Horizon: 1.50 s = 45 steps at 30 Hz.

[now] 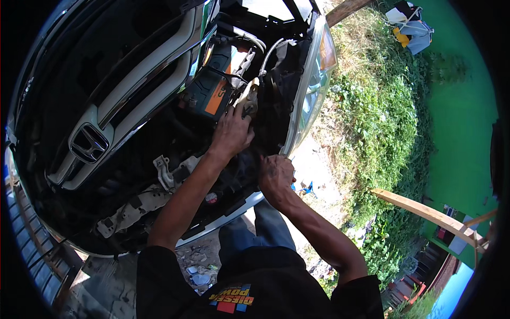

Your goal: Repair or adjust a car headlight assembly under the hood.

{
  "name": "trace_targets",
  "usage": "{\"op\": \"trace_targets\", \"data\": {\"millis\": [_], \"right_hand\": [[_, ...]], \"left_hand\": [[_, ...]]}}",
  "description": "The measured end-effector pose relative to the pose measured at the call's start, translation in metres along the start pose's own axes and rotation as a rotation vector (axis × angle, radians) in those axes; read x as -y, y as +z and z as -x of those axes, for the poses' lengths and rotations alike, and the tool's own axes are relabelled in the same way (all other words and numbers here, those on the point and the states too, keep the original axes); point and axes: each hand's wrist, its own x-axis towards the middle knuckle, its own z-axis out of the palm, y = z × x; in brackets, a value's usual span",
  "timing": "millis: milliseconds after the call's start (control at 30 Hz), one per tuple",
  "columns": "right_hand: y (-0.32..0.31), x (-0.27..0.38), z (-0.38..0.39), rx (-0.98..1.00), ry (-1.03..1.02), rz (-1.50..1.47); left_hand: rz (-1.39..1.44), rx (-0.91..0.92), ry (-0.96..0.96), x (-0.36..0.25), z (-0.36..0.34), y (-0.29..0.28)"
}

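- A person leans over the open front of a dark car [79,80], both bare forearms reaching from the lower edge into the engine bay beside the headlamp [313,85].
- The left hand [232,132] is clenched round a pair of pliers [247,95] with pale handles; the tool's nose points away from the palm, into the gap between the battery [215,87] and the headlamp housing.
- Just beyond the grip, to its left, sits the dark green battery with an orange label; black cables [226,74] cross above the pliers' tip.
- The pliers look stiff, metal and fairly light, best held far down the handles for leverage, as here; the handles could slip in a greasy palm.
- The battery, by its kind, is likely heavy and rigid, and its terminals are no place for a stray metal tip.
- The right hand [275,174] rests lower, below and right of the grip, fingers curled against the bay's dark edge under the lamp; whether it grasps anything cannot be told.
- Left arm extends nearly straight, wrist bent slightly inward; right elbow is bent sharply, forearm angled up and left.
- Grass and weeds [372,106] lie to the right, well apart.
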Motion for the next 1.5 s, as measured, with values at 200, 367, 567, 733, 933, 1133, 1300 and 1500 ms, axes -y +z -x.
{"op": "trace_targets", "data": {"millis": [200, 367, 567, 733, 933, 1133, 1300, 1500], "right_hand": [[0.012, 0.006, -0.012, -0.04, 0.018, 0.026], [0.027, 0.002, -0.012, -0.304, -0.009, -0.059], [0.031, -0.016, 0.0, -0.32, -0.045, -0.18], [0.012, -0.028, 0.008, -0.139, -0.005, -0.314], [0.017, -0.041, 0.019, -0.124, -0.128, -0.367], [0.039, -0.042, 0.021, -0.177, -0.081, -0.469], [0.046, -0.049, 0.021, -0.155, -0.086, -0.512], [0.067, -0.05, 0.016, -0.232, -0.103, -0.481]], "left_hand": [[0.031, 0.051, -0.024, -0.001, -0.005, -0.005], [0.019, 0.007, -0.005, -0.001, -0.005, -0.004], [0.033, -0.028, -0.013, -0.001, -0.002, 0.003], [-0.062, -0.026, -0.063, -0.002, 0.002, 0.007], [-0.151, -0.028, -0.168, -0.011, 0.002, 0.018], [-0.316, 0.049, -0.263, -0.011, -0.004, 0.034], [-0.423, 0.089, -0.266, -0.016, -0.008, 0.04], [-0.582, 0.127, -0.311, -0.023, -0.017, 0.046]]}}
